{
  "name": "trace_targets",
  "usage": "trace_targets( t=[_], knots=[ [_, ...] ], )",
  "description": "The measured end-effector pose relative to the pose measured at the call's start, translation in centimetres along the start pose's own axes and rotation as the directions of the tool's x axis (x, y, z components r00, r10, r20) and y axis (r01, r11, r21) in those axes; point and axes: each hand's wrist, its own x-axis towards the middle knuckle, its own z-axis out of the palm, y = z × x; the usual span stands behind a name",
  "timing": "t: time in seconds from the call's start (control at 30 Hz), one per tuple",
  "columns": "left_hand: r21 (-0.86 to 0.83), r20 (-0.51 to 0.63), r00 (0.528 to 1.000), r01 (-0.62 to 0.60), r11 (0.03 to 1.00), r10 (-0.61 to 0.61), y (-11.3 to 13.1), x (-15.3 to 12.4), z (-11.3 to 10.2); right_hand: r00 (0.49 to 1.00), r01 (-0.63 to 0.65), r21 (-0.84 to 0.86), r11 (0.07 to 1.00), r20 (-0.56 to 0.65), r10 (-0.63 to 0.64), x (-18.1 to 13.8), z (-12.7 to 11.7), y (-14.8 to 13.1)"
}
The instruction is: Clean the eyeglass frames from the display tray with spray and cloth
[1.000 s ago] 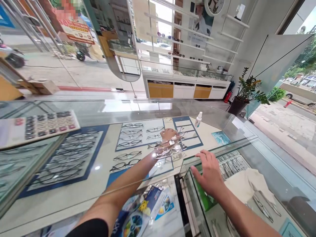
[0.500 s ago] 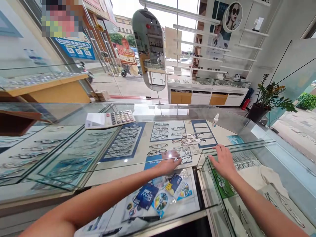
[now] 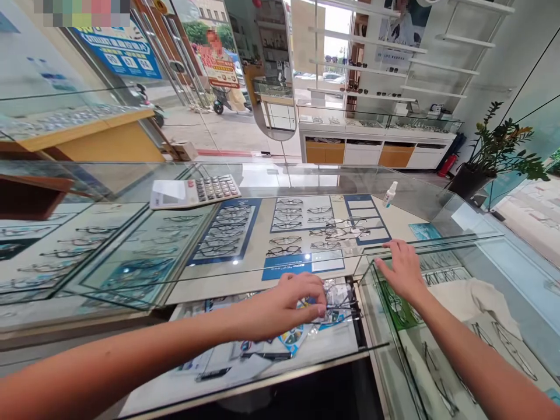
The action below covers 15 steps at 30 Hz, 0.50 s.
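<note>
My left hand (image 3: pixel 301 297) is closed on a pair of eyeglasses (image 3: pixel 343 303) with thin dark frames, held over the pulled-out drawer; the fingers hide part of them. Below lie leaflets and a round colourful card (image 3: pixel 293 336), partly covered by the hand. My right hand (image 3: pixel 401 267) rests with fingers apart on the glass top edge of the showcase, above a green mat (image 3: pixel 396 309). Behind the left hand, inside the case, several eyeglasses (image 3: pixel 284 246) lie in rows beside a blue card (image 3: pixel 284 267).
A calculator (image 3: pixel 195 191) sits on the glass counter at the left. A small white spray bottle (image 3: pixel 389 194) stands toward the right. Glass panel edges run between the compartments. Beyond are a tall mirror (image 3: pixel 273 76), wall shelves and a potted plant (image 3: pixel 499 146).
My left hand has drawn back out of the case toward me, bringing a pair of eyeglasses over the drawer. My right hand stays on the glass edge. The view has tilted down.
</note>
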Motion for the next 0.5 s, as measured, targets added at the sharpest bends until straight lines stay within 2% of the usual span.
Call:
trace_targets(
  t=[0.07, 0.13, 0.27, 0.33, 0.4, 0.5],
  knots=[
    [0.074, -0.086, 0.995, -0.047, 0.996, 0.054, 1.4, 0.8, -2.6, 1.000, 0.001, -0.009, 1.000, -0.002, -0.001, 0.0, 0.0, -0.1],
    [0.200, -0.203, 0.974, -0.059, 0.978, 0.100, 1.8, 3.1, -5.8, 1.000, -0.008, -0.025, 1.000, 0.004, 0.008, 0.1, 0.0, -0.3],
    [0.366, -0.335, 0.940, 0.072, 0.928, 0.060, -0.4, 10.9, -12.8, 1.000, -0.007, -0.040, 0.999, -0.006, 0.007, 0.2, 0.1, -0.8],
    [0.410, -0.370, 0.927, 0.098, 0.907, 0.067, -2.2, 15.1, -15.4, 1.000, -0.002, -0.039, 0.999, -0.017, 0.001, 0.2, 0.2, -1.1],
    [0.461, -0.419, 0.907, 0.166, 0.872, 0.049, -4.0, 18.7, -17.0, 1.000, 0.000, -0.036, 0.999, -0.021, -0.001, 0.2, 0.3, -1.3],
    [0.482, -0.456, 0.890, 0.249, 0.840, -0.002, -6.1, 22.5, -17.5, 1.000, 0.004, -0.020, 1.000, -0.021, -0.004, 0.2, 0.3, -1.6]
  ],
)
